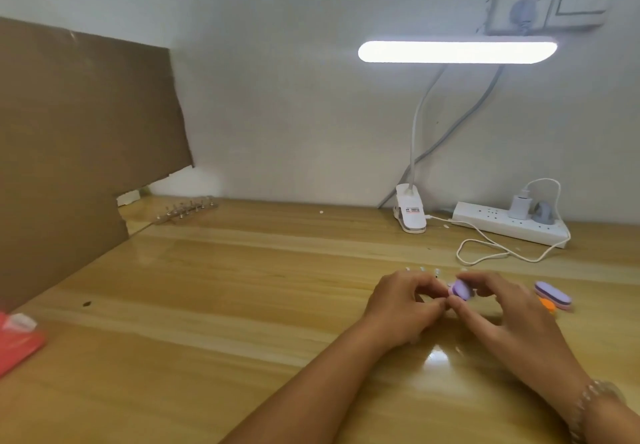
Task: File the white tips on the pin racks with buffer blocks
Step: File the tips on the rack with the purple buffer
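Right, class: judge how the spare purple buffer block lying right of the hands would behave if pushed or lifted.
The spare buffer block lies flat, so it would probably slide, not roll, on the glossy desk. Its layered, foam-like look suggests light and squashy.

No legible text; label (413,210) on lamp clip (412,223) too blurred to read.
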### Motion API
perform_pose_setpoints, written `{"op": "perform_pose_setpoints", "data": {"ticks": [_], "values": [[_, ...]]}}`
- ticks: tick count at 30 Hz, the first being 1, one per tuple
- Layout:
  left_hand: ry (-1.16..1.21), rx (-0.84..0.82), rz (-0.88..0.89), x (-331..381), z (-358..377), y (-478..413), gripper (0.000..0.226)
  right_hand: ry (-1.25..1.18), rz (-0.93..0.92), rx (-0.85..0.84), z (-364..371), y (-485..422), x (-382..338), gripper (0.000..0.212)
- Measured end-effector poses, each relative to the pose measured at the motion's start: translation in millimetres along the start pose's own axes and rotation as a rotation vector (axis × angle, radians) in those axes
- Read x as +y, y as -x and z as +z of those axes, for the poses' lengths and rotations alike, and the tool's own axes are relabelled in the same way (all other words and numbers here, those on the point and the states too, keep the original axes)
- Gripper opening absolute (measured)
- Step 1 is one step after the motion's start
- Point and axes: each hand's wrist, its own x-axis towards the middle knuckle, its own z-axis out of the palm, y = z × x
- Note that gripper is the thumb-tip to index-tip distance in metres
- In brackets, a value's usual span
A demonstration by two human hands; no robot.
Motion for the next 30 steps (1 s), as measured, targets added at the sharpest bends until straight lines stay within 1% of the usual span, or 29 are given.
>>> {"op": "perform_pose_setpoints", "data": {"ticks": [4, 5, 8, 9, 12, 13, 17, 20, 21, 23, 25, 26, 28, 29, 30], "values": [[0.03, 0.008, -0.03, -0.5, -0.8, 0.4, 0.013, -0.003, -0.085, -0.04, 1.7, 4.5, -2.6, 0.037], [0.034, 0.006, -0.032, -0.4, -1.1, 0.4, 0.013, -0.013, -0.08, -0.045, 1.7, 4.0, -2.6, 0.037], [0.029, -0.008, -0.025, 0.0, -0.1, 0.0, 0.011, -0.038, 0.033, -0.015, -0.4, -1.3, 3.0, 0.032], [0.034, -0.013, -0.022, -0.3, 0.3, -0.2, 0.01, -0.029, 0.039, -0.009, -0.9, -1.0, 2.9, 0.032], [0.069, -0.018, -0.013, -1.8, 1.2, -0.9, 0.012, -0.017, -0.066, -0.026, 1.7, 4.0, 1.1, 0.038], [0.075, -0.017, -0.01, -2.0, 1.5, -1.1, 0.013, -0.034, -0.073, -0.033, 2.0, 4.4, 1.1, 0.037], [0.089, -0.024, 0.006, -1.6, 2.1, -3.3, 0.01, -0.059, 0.035, 0.0, 0.1, -2.5, 6.6, 0.028], [0.115, -0.03, 0.018, -3.0, 1.8, -4.0, 0.02, -0.039, -0.075, -0.017, 1.1, 2.9, 3.6, 0.032], [0.113, -0.029, 0.019, -3.2, 1.2, -4.5, 0.023, -0.055, -0.087, -0.033, 1.5, 3.9, 2.8, 0.032], [0.1, -0.025, 0.029, -2.9, 1.5, -5.6, 0.023, -0.085, -0.019, -0.035, 0.0, -0.8, 4.9, 0.028], [0.087, -0.019, 0.052, -3.1, 1.5, -6.0, 0.019, -0.076, 0.04, -0.02, 0.0, -4.1, 6.5, 0.024], [0.092, -0.021, 0.06, -3.1, 1.0, -5.4, 0.018, -0.059, 0.017, -0.014, 0.4, -3.0, 6.1, 0.024], [0.119, -0.038, 0.066, -3.0, 0.2, -4.7, 0.025, -0.043, -0.082, -0.018, 1.4, 2.0, 3.0, 0.028], [0.127, -0.043, 0.065, -3.1, 0.0, -4.7, 0.029, -0.054, -0.104, -0.033, 2.2, 4.1, 2.7, 0.03], [0.13, -0.043, 0.065, -3.4, 0.2, -5.2, 0.031, -0.073, -0.087, -0.043, 2.3, 3.7, 3.8, 0.03]]}}
